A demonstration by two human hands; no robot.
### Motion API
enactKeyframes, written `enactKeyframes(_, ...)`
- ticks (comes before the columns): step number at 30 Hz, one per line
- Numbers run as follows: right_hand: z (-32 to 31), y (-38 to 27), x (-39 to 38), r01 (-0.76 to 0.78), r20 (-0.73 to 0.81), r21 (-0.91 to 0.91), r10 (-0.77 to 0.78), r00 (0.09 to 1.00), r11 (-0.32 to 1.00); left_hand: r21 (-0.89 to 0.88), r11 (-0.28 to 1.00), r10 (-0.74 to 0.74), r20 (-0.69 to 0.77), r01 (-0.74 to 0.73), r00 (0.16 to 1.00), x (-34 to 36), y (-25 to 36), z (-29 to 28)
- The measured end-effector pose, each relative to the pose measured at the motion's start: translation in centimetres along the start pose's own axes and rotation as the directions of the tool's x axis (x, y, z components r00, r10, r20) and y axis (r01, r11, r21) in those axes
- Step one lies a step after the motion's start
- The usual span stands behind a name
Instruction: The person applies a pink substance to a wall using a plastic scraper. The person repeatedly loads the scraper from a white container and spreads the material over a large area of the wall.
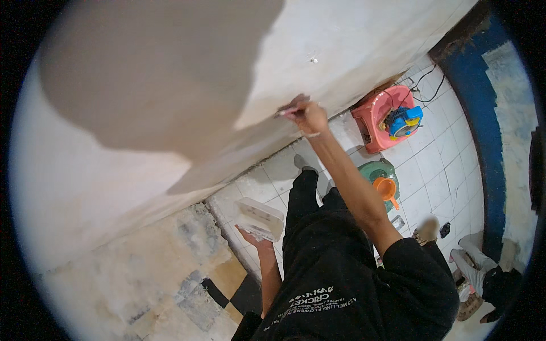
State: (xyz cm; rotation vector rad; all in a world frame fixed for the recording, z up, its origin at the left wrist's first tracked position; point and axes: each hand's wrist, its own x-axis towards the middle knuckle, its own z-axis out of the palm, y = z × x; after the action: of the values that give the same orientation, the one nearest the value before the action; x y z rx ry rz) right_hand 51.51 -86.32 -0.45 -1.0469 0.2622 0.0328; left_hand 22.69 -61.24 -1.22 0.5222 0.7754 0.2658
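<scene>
In the head view, my right hand is closed on a small thin scraper, held at the white wall, where my shadow falls. Lower down, my left hand grips a translucent white plastic container with some pale material inside, though its contents are hard to make out. My arms come from the lower part of the view, over my dark clothing.
A pink plastic stool with a blue fan and cables stands on white floor tiles. An orange dipper lies on a green basin. Another person is at lower right, near a blue wall band.
</scene>
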Motion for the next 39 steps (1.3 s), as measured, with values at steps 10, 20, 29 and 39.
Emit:
enactKeyframes(10, -0.4, -3.9, -6.9, -0.299, -0.091, 0.496, 0.392, 0.916, 0.815, -0.023, 0.999, 0.03, 0.101, -0.028, 0.994, -2.1, 0.1, -3.2)
enactKeyframes(20, 0.3, -11.8, -6.9, -0.247, 0.18, 0.511, 0.179, 0.967, 0.823, -0.105, 0.994, 0.041, 0.18, -0.022, 0.983, -1.3, 0.7, -6.2)
enactKeyframes(29, -14.2, 7.6, 1.6, -0.323, -0.016, 0.494, 0.379, 0.925, 0.807, -0.22, 0.973, -0.034, 0.167, 0.071, 0.985, -1.8, 2.4, -8.2)
enactKeyframes(39, -8.3, 1.1, 1.3, -0.073, -0.164, 0.281, 0.123, 0.979, 0.957, 0.032, 0.998, 0.049, 0.029, -0.05, 0.998, -2.7, 4.6, -6.3)
